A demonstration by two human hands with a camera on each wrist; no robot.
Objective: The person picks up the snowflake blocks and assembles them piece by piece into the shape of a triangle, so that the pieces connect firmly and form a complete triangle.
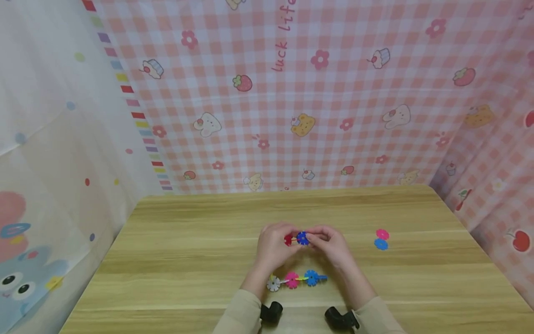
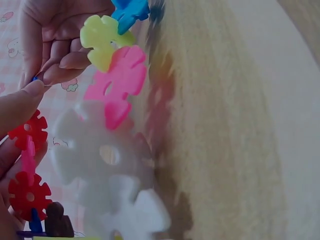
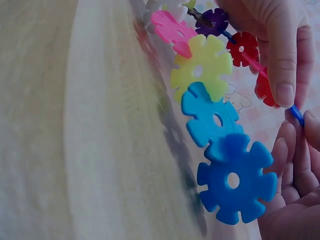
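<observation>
My left hand (image 1: 273, 246) and right hand (image 1: 333, 246) meet over the middle of the table. Between them is a chain of interlocking snowflake discs. The left thumb and fingers pinch it near a red disc (image 2: 27, 130); the right thumb and fingers pinch its dark blue disc (image 1: 302, 238). From the left hand the chain runs on through pink, another red disc (image 2: 30, 195), a purple disc (image 3: 212, 21) and a brown one (image 2: 58, 220). Closer to me, a second chain lies below the hands, with white (image 1: 273, 283), pink (image 1: 292, 279), yellow (image 3: 202, 65) and light blue discs (image 1: 311, 278).
Two loose discs, one pink (image 1: 382, 234) and one blue (image 1: 381, 244), lie on the wooden table (image 1: 187, 260) to the right. A checked pink curtain (image 1: 267, 106) hangs behind the table's far edge. Black camera mounts (image 1: 273, 313) sit at both wrists.
</observation>
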